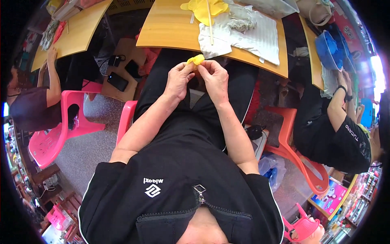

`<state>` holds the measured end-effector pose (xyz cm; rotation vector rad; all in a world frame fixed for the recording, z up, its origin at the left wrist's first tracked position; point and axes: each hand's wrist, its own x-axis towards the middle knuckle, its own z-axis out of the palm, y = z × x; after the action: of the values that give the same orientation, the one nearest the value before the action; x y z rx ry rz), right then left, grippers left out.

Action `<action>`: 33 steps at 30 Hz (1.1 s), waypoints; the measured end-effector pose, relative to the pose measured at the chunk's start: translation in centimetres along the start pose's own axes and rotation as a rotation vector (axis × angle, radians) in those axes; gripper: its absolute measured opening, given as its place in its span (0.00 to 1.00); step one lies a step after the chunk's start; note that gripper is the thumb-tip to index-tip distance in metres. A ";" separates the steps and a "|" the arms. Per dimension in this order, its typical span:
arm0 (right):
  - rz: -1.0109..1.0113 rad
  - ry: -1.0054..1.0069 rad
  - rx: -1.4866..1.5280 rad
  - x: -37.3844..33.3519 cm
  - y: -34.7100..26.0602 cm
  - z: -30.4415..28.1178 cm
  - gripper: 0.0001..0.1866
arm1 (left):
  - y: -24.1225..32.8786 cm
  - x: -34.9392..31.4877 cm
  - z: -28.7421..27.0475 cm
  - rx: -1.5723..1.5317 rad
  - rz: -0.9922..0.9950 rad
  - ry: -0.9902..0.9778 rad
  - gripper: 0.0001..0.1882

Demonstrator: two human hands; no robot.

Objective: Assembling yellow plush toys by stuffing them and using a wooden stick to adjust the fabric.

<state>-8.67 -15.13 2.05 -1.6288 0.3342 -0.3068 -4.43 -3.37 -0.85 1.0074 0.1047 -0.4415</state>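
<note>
My left hand (179,80) and my right hand (215,79) meet just off the near edge of the wooden table (164,29), above my lap. Between their fingertips is a small piece of soft yellow material (196,59), pinched from both sides. More flat yellow pieces (200,9) lie in a loose pile on the table, and a thin pale stick (210,25) rests across them. Beneath the stick a white cloth (260,40) is spread to the table's edge, with a crumpled greyish-white bundle (242,20) on it.
A clear plastic tub (273,6) stands at the table's far side. Co-workers sit at other tables to the left and right, one near a pink chair (67,126), one near an orange chair (290,142). Phones (117,81) lie on a low board at the left.
</note>
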 end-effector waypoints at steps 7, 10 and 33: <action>-0.039 0.051 0.174 0.2 -0.5 0.1 0.08 | 0.0 -0.2 0.4 0.010 -0.085 0.031 0.07; -0.019 0.005 0.187 0.5 0.7 -0.2 0.09 | -0.5 -0.2 0.1 -0.001 -0.095 0.029 0.07; 0.145 -0.230 0.128 1.7 3.6 -0.5 0.09 | 2.7 0.4 -0.4 0.705 -0.346 -0.452 0.20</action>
<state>-7.38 -16.56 -1.45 -1.4875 0.2505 -0.0286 -2.96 -1.93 1.02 1.5580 -0.3101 -1.0579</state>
